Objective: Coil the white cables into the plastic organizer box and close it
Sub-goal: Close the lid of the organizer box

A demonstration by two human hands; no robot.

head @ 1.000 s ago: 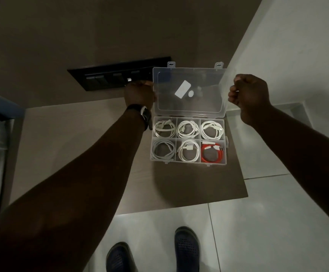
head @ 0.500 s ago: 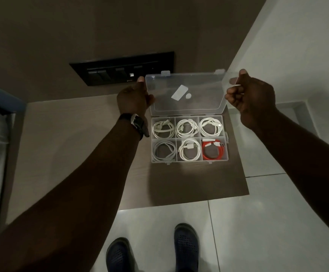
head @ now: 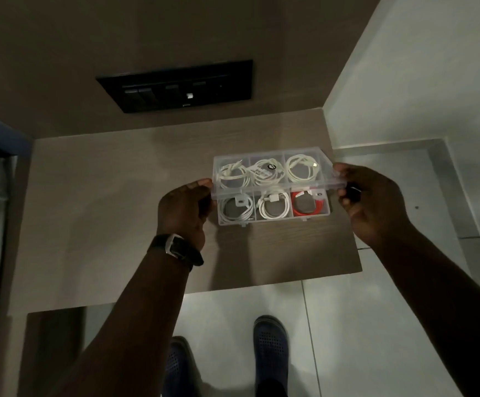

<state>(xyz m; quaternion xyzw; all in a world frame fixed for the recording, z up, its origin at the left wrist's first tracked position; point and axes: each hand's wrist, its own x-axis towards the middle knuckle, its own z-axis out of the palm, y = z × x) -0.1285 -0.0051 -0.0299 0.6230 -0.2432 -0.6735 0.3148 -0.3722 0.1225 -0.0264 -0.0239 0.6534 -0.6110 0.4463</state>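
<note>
A clear plastic organizer box (head: 273, 220) with six compartments sits on the wooden table. Coiled white cables (head: 273, 209) fill most compartments, and a red cable (head: 309, 209) lies in the front right one. The clear lid (head: 276, 160) is tilted forward and partly lowered, covering the back row while the front row stays uncovered. My left hand (head: 183, 209) grips the lid's left end. My right hand (head: 370, 196) grips its right end.
The wooden table (head: 112, 213) ends at its front edge close behind the box. A black switch panel (head: 175, 87) is on the wall behind. A white wall stands at the right. My shoes (head: 270, 342) are on the pale tiled floor below.
The lid has swung forward from upright to partly lowered over the back row. Both hands came toward me with it, the right one now gripping its end.
</note>
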